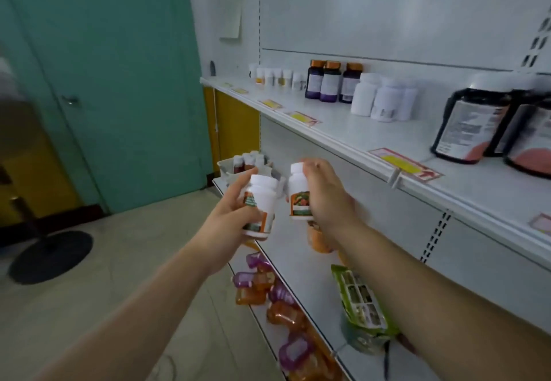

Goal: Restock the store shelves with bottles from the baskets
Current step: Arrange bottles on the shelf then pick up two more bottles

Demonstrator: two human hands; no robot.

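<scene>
Both arms out in front of the shelving. Left grip [229, 216] curled round two white bottles [260, 204]; right grip [325, 198] curled round one white bottle [299, 193], upright. Below the grips, lower shelf [301, 264] with orange packs [286, 315]. Beyond them, a basket [229, 169] of bottles. Above right, upper shelf [357, 133] with dark bottles [329, 81].

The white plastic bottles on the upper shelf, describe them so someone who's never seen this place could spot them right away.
Find the long white upper shelf along the right wall. Partway along stand three dark bottles with orange caps; just right of them sits the cluster of white plastic bottles. They are wholly white, caps included, unlike the big black jars further right.
</scene>
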